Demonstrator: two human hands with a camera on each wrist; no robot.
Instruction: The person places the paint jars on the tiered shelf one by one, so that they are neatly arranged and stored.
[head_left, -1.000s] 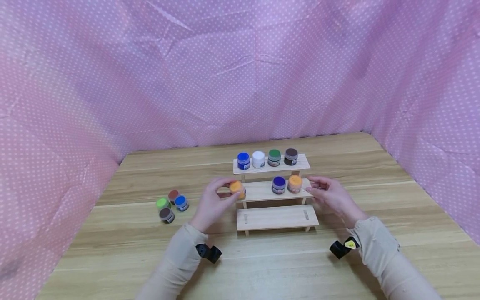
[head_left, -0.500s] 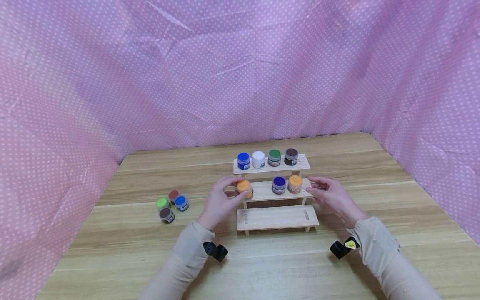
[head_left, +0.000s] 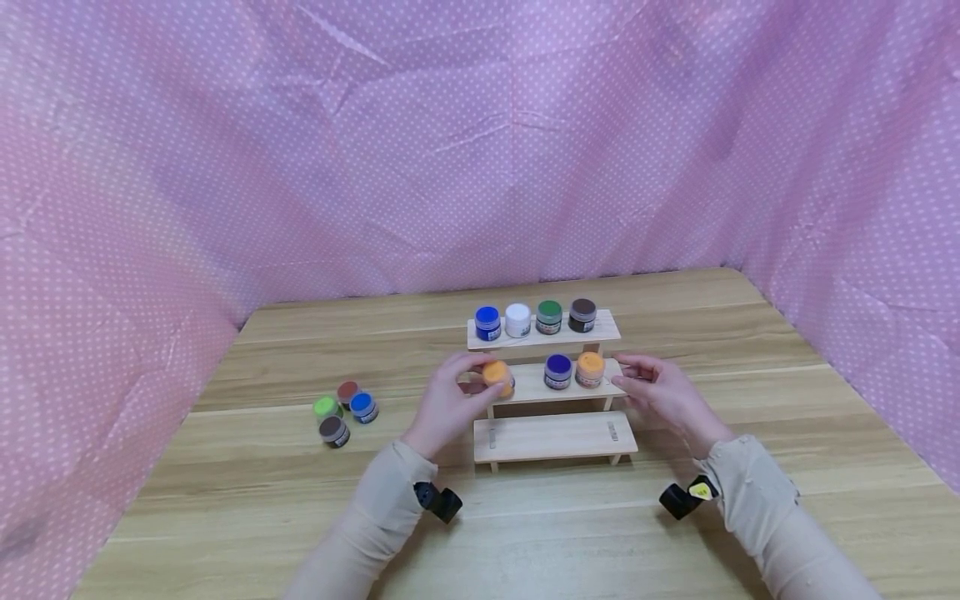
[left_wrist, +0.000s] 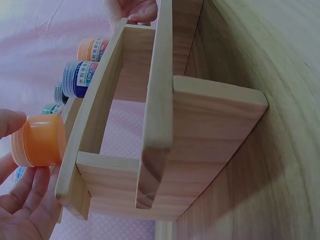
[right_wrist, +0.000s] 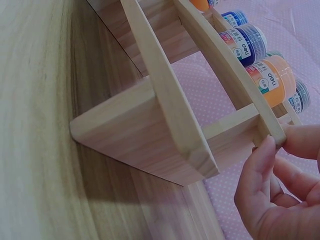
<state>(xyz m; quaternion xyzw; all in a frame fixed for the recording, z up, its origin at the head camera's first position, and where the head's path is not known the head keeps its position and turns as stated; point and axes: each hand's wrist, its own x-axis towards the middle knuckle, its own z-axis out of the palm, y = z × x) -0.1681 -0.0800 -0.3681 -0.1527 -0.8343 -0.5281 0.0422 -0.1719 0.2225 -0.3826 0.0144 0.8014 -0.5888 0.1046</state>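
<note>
My left hand [head_left: 453,402] holds an orange paint jar [left_wrist: 44,140] between thumb and fingers, at the left end of the middle step of a wooden three-step rack [head_left: 536,382]. In the left wrist view the jar's base is right at the step's board. My right hand [head_left: 663,393] pinches the right end of that same step [right_wrist: 274,131] between thumb and finger. A purple-blue jar [head_left: 558,372] and a second orange jar [head_left: 590,369] stand on the right half of the middle step.
On the top step stand a blue jar [head_left: 487,323], a white jar [head_left: 517,320], a green jar [head_left: 549,317] and a dark brown jar [head_left: 582,315]. Several jars, one with a lime green lid [head_left: 326,407], cluster on the wooden table [head_left: 247,492] at left. Pink dotted cloth [head_left: 480,150] hangs behind.
My left hand has moved right with the orange jar, from the left edge of the middle step to over its left end. My right hand stays at the step's right end.
</note>
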